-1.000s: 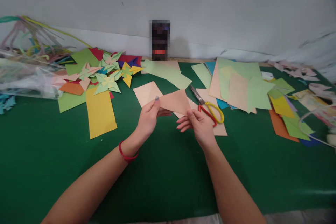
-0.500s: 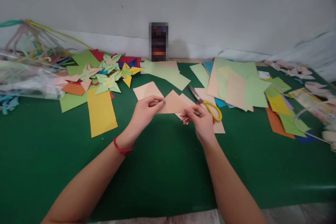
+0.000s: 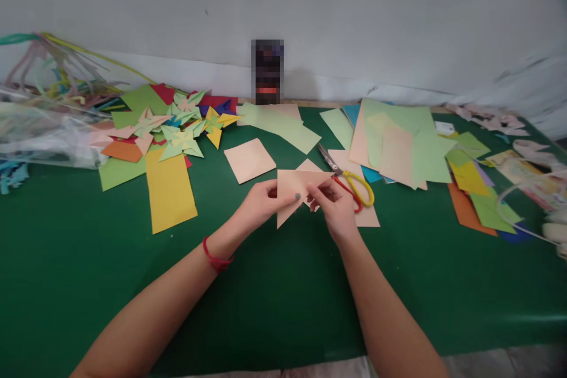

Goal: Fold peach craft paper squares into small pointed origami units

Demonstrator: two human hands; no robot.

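Above the green table, a folded triangle of peach paper (image 3: 290, 182) is held between my two hands. My left hand (image 3: 261, 199) pinches its left part, thumb on top. At its right part, the thumb and fingers of my right hand (image 3: 334, 204) close on the paper. Behind it, partly covered, lies another peach piece (image 3: 309, 165). A peach square (image 3: 250, 160) rests flat beyond my left hand. Scissors (image 3: 359, 186) with yellow and red handles lie just past my right hand, on a larger peach sheet (image 3: 371, 217).
Folded paper stars (image 3: 182, 139) and a yellow sheet (image 3: 170, 192) lie at left, near a clear plastic bag (image 3: 48, 136). Green and peach sheets (image 3: 398, 142) overlap at back right, with coloured papers (image 3: 473, 177) farther right. A blurred dark object (image 3: 267, 71) stands against the wall.
The folded peach paper has turned so its long edge no longer faces me and one point hangs toward me. My left hand has shifted right and slightly nearer, closer to my right hand.
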